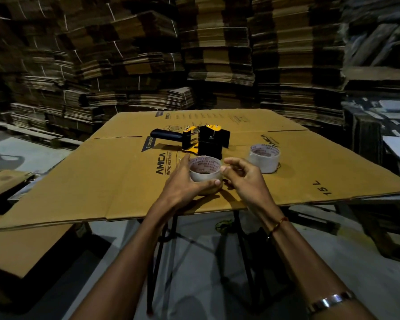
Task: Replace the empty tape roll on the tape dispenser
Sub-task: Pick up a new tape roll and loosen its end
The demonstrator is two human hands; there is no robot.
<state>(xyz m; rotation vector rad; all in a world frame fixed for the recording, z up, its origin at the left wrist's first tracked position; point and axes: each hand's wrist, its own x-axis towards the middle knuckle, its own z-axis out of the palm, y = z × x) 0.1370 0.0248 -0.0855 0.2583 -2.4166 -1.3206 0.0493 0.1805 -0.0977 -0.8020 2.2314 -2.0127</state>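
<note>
Now left hand [183, 181] grips tape roll [204, 172]; right hand [243, 179] pinches its edge.

Black-yellow tape dispenser [195, 140] on its side, two tape rolls [205, 174] nearby

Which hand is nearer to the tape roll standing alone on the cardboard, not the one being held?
Right. The right hand sits just left of and nearer the camera than the standing tape roll, not touching it. The left hand is farther left, wrapped around the held roll.
</note>
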